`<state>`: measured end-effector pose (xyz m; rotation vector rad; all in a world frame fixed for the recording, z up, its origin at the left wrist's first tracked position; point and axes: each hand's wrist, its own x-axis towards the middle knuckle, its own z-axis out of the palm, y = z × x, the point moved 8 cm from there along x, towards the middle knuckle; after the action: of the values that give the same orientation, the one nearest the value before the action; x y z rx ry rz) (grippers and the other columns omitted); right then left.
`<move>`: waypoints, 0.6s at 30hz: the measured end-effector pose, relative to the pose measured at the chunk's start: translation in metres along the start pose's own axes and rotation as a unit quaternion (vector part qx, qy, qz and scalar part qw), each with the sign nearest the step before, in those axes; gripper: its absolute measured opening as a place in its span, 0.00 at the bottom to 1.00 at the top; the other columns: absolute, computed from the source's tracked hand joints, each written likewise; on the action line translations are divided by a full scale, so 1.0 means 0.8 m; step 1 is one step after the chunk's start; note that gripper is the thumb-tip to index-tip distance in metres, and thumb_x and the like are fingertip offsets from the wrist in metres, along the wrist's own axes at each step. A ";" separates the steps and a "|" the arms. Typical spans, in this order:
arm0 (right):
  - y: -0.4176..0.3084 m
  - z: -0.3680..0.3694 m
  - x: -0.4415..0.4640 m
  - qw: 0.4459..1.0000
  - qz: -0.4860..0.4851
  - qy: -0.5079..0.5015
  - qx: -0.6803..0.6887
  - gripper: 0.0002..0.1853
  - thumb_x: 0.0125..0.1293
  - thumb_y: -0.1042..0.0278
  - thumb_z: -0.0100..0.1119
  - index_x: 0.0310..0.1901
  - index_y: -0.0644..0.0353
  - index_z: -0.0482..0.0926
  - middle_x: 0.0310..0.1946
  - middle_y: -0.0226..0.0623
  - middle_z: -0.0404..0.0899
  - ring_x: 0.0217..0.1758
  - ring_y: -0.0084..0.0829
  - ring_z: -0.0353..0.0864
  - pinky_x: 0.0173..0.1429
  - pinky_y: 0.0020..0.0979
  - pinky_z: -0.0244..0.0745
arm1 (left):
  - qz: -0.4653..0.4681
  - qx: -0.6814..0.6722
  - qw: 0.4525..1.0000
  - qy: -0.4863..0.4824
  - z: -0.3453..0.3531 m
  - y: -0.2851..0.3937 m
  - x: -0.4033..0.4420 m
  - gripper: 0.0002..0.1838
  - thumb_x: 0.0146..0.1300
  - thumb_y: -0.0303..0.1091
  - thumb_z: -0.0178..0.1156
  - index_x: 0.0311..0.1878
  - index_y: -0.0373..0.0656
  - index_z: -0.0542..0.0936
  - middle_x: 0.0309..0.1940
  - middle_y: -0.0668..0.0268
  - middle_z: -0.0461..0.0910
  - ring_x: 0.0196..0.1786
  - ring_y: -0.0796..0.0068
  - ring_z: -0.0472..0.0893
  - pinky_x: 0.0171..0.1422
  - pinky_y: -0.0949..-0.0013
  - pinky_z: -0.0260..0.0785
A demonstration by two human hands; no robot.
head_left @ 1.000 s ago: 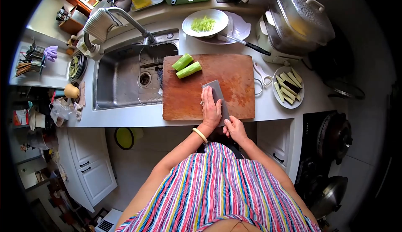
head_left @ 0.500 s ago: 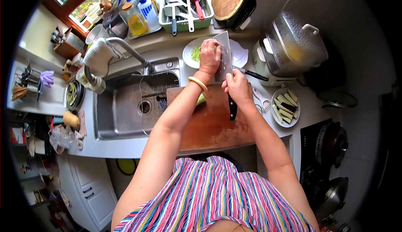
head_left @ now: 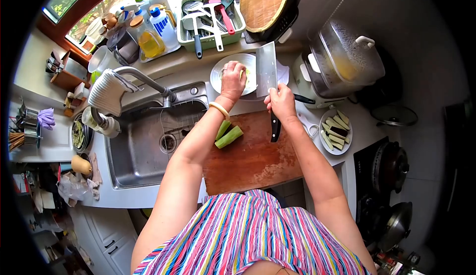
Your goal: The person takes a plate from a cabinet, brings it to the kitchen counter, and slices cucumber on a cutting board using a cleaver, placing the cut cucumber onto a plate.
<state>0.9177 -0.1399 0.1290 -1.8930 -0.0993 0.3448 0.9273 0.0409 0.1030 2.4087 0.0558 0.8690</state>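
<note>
My left hand (head_left: 232, 80) is over a white plate (head_left: 216, 71), its fingers curled down on shredded green vegetable (head_left: 247, 72) that mostly hides beneath them. My right hand (head_left: 281, 101) grips the black handle of a cleaver (head_left: 267, 66). The broad blade stands to the right of the plate, pointing away from me, with small bits stuck to it. On the wooden cutting board (head_left: 248, 163) lie green vegetable pieces (head_left: 229, 137), near my left forearm.
A sink (head_left: 144, 168) with a faucet is on the left. At right are a plate of eggplant strips (head_left: 336, 131), a steamer (head_left: 342, 61) and a stove (head_left: 369, 176). A utensil basket (head_left: 213, 39) and bottles (head_left: 163, 27) line the window ledge. Another black handle (head_left: 303, 99) lies behind my right hand.
My left hand has moved left, away from the cleaver blade and lower over the plate. The green pieces on the board have come into fuller view. My right hand still holds the cleaver.
</note>
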 end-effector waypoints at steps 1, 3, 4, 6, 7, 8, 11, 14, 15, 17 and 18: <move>-0.003 -0.002 0.001 1.000 -0.015 0.002 -0.028 0.07 0.66 0.70 0.49 0.36 0.66 0.72 0.20 0.38 0.80 0.17 0.25 0.76 0.22 0.30 0.73 | 0.033 -0.041 0.999 0.001 -0.003 0.008 0.005 0.08 0.54 0.22 0.58 0.38 0.43 0.79 0.43 0.57 0.76 0.49 0.54 0.77 0.53 0.58 0.71; -0.006 -0.004 0.000 0.996 -0.043 0.003 -0.082 0.08 0.65 0.70 0.51 0.41 0.66 0.75 0.21 0.42 0.81 0.18 0.32 0.79 0.26 0.33 0.76 | 0.038 -0.089 0.995 -0.015 0.001 0.003 0.008 0.11 0.52 0.16 0.56 0.39 0.39 0.79 0.43 0.55 0.75 0.46 0.50 0.78 0.50 0.57 0.73; -0.016 -0.010 -0.006 0.980 -0.107 0.033 -0.166 0.09 0.64 0.71 0.53 0.44 0.63 0.75 0.23 0.43 0.81 0.21 0.36 0.80 0.29 0.35 0.76 | 0.028 -0.090 0.996 -0.003 0.001 -0.009 0.011 0.11 0.53 0.16 0.56 0.39 0.39 0.79 0.43 0.55 0.76 0.45 0.50 0.78 0.49 0.57 0.73; -0.036 -0.019 -0.029 0.912 -0.229 0.100 -0.326 0.14 0.62 0.71 0.55 0.51 0.59 0.77 0.26 0.47 0.82 0.27 0.44 0.82 0.35 0.39 0.78 | 0.015 -0.096 0.995 0.020 -0.007 -0.020 0.023 0.11 0.53 0.16 0.57 0.39 0.39 0.78 0.43 0.55 0.76 0.43 0.50 0.79 0.48 0.56 0.74; -0.035 -0.024 -0.035 0.911 -0.242 0.089 -0.322 0.19 0.61 0.70 0.58 0.56 0.52 0.76 0.31 0.49 0.81 0.36 0.50 0.81 0.41 0.42 0.77 | -0.042 -0.139 0.989 -0.002 -0.001 -0.032 0.022 0.11 0.54 0.17 0.61 0.40 0.39 0.78 0.40 0.55 0.77 0.40 0.52 0.81 0.46 0.61 0.76; -0.039 -0.028 -0.039 0.904 -0.253 0.091 -0.333 0.19 0.61 0.71 0.58 0.56 0.52 0.77 0.31 0.49 0.82 0.36 0.49 0.81 0.41 0.42 0.77 | -0.068 -0.139 0.987 -0.028 -0.004 -0.029 0.025 0.12 0.51 0.16 0.62 0.40 0.39 0.78 0.42 0.57 0.78 0.41 0.54 0.81 0.46 0.63 0.76; -0.051 -0.036 -0.051 0.885 -0.306 0.103 -0.335 0.20 0.61 0.72 0.58 0.56 0.50 0.77 0.30 0.48 0.81 0.33 0.47 0.82 0.39 0.42 0.76 | 0.045 -0.061 0.997 -0.020 -0.002 -0.015 0.028 0.15 0.49 0.15 0.61 0.42 0.40 0.79 0.44 0.59 0.79 0.44 0.55 0.82 0.47 0.64 0.76; -0.046 -0.052 -0.055 0.923 -0.264 0.091 -0.265 0.19 0.61 0.73 0.58 0.56 0.51 0.78 0.26 0.47 0.80 0.29 0.46 0.80 0.36 0.40 0.75 | -0.037 -0.164 0.977 -0.134 0.024 -0.034 0.024 0.11 0.53 0.22 0.64 0.42 0.37 0.80 0.44 0.58 0.79 0.45 0.58 0.83 0.50 0.63 0.76; -0.040 -0.058 -0.057 0.931 -0.269 0.097 -0.228 0.19 0.61 0.73 0.57 0.55 0.52 0.79 0.22 0.46 0.77 0.23 0.42 0.77 0.33 0.37 0.73 | -0.037 -0.134 0.981 -0.132 0.015 -0.028 0.025 0.11 0.54 0.24 0.65 0.42 0.37 0.80 0.44 0.57 0.79 0.43 0.58 0.83 0.48 0.63 0.76; -0.018 -0.071 -0.062 0.960 -0.199 0.076 -0.179 0.17 0.62 0.72 0.56 0.54 0.55 0.78 0.20 0.43 0.76 0.22 0.36 0.76 0.32 0.35 0.72 | 0.015 -0.067 0.995 -0.067 -0.010 -0.007 0.019 0.13 0.55 0.30 0.67 0.43 0.38 0.79 0.44 0.57 0.78 0.43 0.56 0.81 0.49 0.60 0.75; -0.010 -0.079 -0.071 0.971 -0.160 0.064 -0.168 0.17 0.62 0.71 0.56 0.53 0.56 0.78 0.23 0.47 0.79 0.26 0.42 0.80 0.36 0.37 0.75 | 0.033 -0.036 0.997 -0.057 -0.029 0.012 0.014 0.14 0.54 0.31 0.68 0.44 0.39 0.79 0.44 0.57 0.78 0.45 0.55 0.80 0.51 0.59 0.74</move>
<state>0.8828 -0.2080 0.1665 -2.1844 -0.3927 -0.0186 0.9207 0.0471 0.1287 2.4000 -0.0971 0.7477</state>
